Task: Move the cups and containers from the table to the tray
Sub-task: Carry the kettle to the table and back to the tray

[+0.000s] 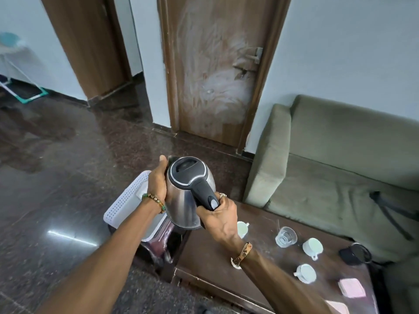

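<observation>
Brown table (215, 252): steel kettle (181, 200), rigid, slick, probably heavy; right hand (217, 216) grips handle (204, 193), left hand (157, 180) cups its side.

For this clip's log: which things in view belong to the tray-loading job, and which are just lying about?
Job: steel kettle with black handle, held by left hand and right hand; white perforated plastic tray; white cups; clear glass tumbler; pink square container; brown table.
Lying about: olive sofa; black corded disc; wooden door.
</observation>
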`<state>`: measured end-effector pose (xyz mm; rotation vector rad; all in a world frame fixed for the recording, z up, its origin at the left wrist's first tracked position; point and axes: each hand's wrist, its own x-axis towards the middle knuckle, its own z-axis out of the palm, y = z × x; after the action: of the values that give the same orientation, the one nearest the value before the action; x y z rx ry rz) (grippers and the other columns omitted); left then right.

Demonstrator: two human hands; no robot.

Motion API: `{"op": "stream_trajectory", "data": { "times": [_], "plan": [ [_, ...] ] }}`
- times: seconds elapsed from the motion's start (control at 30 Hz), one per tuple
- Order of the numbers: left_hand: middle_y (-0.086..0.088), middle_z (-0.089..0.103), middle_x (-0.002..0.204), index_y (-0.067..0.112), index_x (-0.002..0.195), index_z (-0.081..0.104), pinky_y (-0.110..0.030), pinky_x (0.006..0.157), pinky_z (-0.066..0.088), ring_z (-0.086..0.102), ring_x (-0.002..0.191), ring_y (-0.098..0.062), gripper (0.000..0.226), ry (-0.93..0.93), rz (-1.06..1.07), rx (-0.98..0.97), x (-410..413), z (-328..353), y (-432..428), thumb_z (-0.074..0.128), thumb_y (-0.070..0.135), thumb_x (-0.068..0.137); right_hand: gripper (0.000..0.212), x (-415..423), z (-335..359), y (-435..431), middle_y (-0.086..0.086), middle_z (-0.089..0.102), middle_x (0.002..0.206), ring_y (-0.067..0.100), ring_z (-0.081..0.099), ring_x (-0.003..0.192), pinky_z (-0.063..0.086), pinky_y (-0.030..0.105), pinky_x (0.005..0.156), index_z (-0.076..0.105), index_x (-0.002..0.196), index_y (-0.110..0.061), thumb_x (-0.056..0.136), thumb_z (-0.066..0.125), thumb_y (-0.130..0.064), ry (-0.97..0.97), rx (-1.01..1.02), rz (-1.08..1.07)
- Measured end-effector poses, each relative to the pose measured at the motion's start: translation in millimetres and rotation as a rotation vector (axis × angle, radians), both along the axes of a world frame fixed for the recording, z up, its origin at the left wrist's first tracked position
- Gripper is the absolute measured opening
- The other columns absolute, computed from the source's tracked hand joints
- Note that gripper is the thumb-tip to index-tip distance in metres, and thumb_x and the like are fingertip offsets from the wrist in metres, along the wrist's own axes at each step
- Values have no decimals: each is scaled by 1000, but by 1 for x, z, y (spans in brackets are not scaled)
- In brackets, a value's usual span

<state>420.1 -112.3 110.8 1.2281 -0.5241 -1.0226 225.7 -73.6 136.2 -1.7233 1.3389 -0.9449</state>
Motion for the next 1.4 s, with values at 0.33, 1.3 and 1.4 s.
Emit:
{"op": "stream_trajectory", "data": {
  "times": [0.33,1.3,1.4],
  "plan": [
    [-4,77,86,22,74,78,-47,93,53,70,86,-17,66,-146,-112,82,-45,3,49,47,81,73,17,-33,-9,79,-9,40,46,11,28,47,34,28,43,45,54,-28,51,56,-42,12,10,-188],
    [3,72,78,16,70,73,-34,80,50,62,82,-15,50,-201,-384,122,-363,-7,57,51,54,93,25,-309,-21,145,-5,39,50,12,31,47,41,38,44,47,60,-20,52,58,-41,55,67,-592],
    [-2,72,83,18,71,73,-38,85,50,62,85,-17,48,-217,-404,110,-385,-4,52,50,54,94,33,-329,-22,143,-4,37,49,11,29,49,41,40,46,44,66,-13,52,57,-40,49,64,-611]
  ]
}}
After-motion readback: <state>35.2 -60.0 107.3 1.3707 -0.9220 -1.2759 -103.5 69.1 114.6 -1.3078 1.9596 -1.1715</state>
